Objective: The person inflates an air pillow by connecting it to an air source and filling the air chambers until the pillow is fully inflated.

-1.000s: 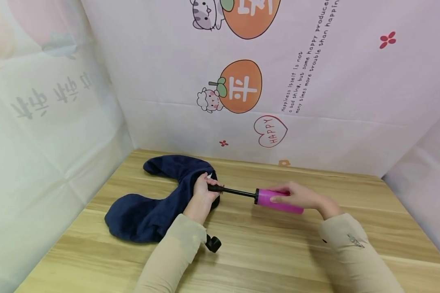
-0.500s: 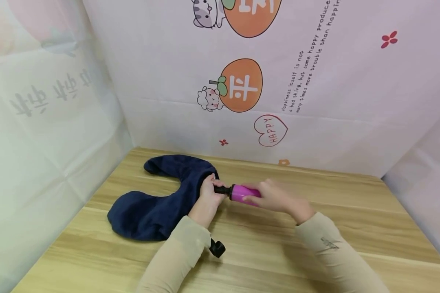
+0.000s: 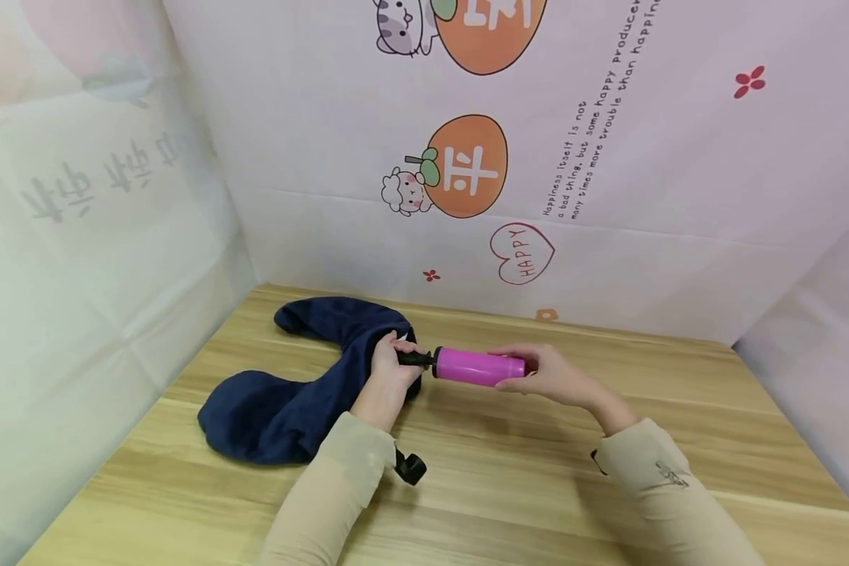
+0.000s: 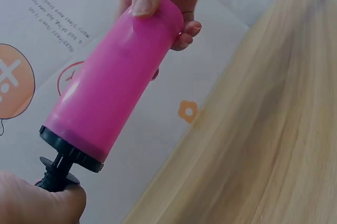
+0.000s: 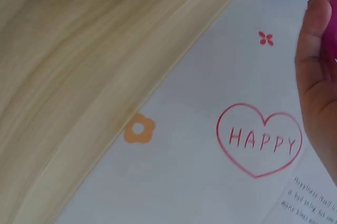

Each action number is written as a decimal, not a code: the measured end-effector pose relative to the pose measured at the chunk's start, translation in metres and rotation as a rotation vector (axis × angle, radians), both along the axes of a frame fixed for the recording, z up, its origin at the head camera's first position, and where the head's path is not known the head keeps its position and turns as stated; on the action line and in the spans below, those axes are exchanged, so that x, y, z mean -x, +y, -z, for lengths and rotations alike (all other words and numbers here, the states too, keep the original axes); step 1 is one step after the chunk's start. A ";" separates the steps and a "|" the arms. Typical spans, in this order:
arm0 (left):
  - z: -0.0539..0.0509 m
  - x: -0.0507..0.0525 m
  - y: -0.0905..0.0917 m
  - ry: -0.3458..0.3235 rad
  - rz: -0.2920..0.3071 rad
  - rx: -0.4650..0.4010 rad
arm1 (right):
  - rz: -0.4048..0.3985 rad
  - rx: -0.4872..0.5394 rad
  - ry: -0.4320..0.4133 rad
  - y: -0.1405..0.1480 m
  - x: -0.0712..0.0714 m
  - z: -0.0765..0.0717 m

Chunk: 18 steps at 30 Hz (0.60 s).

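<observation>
A pink hand pump [image 3: 470, 367] with a black rod end lies level between my two hands in the head view. My left hand [image 3: 391, 363] grips its black end, right against the navy U-shaped neck pillow [image 3: 304, 393]; where that end meets the pillow is hidden. At the other end of the pink barrel, my right hand [image 3: 548, 376] holds it between thumb and fingers. The left wrist view shows the barrel [image 4: 113, 77] with only a short black piece between its cap and my left hand [image 4: 42, 203]. In the right wrist view, my right hand [image 5: 318, 66] is partly cut off.
The wooden table [image 3: 538, 487] runs back to a printed white cloth wall [image 3: 325, 141]. A cloth wall [image 3: 99, 259] also stands at the left. A small black piece [image 3: 410, 469] sticks out by my left sleeve.
The pump's rod, long and exposed a second ago, has gone into the barrel as my right hand moved left. Since half a second ago, that hand has shifted right to the barrel's end.
</observation>
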<state>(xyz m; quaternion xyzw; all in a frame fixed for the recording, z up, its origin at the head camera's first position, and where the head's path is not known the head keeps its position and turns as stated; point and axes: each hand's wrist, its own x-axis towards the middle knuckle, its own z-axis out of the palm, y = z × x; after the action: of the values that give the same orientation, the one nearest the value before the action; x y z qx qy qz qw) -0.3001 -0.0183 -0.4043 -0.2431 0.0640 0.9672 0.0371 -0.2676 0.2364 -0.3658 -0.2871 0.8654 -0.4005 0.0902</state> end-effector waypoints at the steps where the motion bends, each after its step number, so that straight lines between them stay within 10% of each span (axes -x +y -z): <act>1: -0.001 0.000 -0.001 -0.002 0.004 -0.008 | 0.012 0.031 -0.011 0.003 0.000 0.000; 12: 0.000 0.000 0.004 -0.012 0.008 0.039 | 0.062 0.027 -0.007 0.027 -0.004 0.002; 18: 0.002 -0.001 0.006 -0.017 -0.024 0.093 | 0.025 -0.202 0.260 0.006 -0.008 0.006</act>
<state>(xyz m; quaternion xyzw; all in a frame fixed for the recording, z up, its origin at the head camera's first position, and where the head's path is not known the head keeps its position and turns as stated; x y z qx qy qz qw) -0.2988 -0.0120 -0.4064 -0.2537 0.1055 0.9614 0.0148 -0.2595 0.2428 -0.3719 -0.3151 0.9092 -0.2720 0.0008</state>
